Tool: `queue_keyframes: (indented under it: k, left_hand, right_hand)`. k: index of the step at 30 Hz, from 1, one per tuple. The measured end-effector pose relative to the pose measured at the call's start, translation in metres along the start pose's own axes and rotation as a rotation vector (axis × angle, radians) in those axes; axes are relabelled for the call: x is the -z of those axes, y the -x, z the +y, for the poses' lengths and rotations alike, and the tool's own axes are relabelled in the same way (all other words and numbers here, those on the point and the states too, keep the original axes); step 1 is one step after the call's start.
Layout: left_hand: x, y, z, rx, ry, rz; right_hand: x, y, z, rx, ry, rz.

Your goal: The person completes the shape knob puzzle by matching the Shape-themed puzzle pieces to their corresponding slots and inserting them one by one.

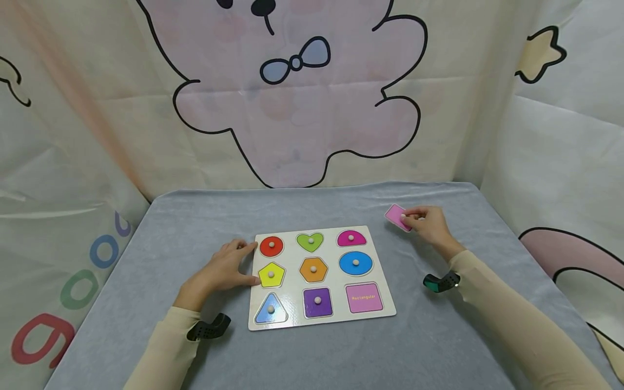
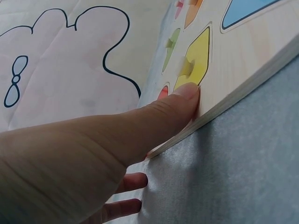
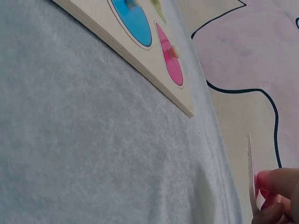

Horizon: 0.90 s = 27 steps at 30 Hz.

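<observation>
A white wooden shape puzzle board (image 1: 294,312) lies on the cloth, with knobbed pieces in most of its recesses. At its left edge is my left hand (image 1: 225,269); the thumb (image 2: 175,105) rests on the board beside the yellow pentagon (image 2: 198,58), and the fingers are spread, the index near the upper left corner. Beyond the board's upper right, my right hand (image 1: 429,225) pinches a pink rectangle puzzle piece (image 1: 395,214) by its knob, tilted above the cloth. The lower right recess (image 1: 364,297) is pink, labelled "Rectangular", and holds no piece.
Grey-blue cloth (image 1: 312,357) covers the table. Printed fabric curtains (image 1: 292,119) stand behind it and on both sides. Each wrist wears a black band, such as the right band (image 1: 441,282).
</observation>
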<state>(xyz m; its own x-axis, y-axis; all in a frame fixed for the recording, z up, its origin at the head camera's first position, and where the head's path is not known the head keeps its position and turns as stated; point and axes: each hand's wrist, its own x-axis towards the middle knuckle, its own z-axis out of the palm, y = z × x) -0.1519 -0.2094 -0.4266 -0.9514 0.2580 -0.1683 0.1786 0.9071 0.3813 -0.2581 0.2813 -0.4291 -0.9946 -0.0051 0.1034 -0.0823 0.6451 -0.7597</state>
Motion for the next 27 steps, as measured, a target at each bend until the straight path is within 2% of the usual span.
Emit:
queue_keyframes:
  k: [10, 18, 27]
  left_hand:
    - [0.002, 0.000, 0.002, -0.001, 0.003, -0.006]
    - [0.002, 0.000, 0.000, -0.010, -0.007, 0.004]
    - [0.001, 0.000, 0.000, 0.001, 0.001, -0.003]
  right_hand:
    - [0.000, 0.011, -0.013, -0.008, -0.017, -0.048]
    - [0.001, 0.018, -0.021, 0.052, -0.054, -0.062]
    - [0.001, 0.027, -0.019, 0.101, -0.112, -0.102]
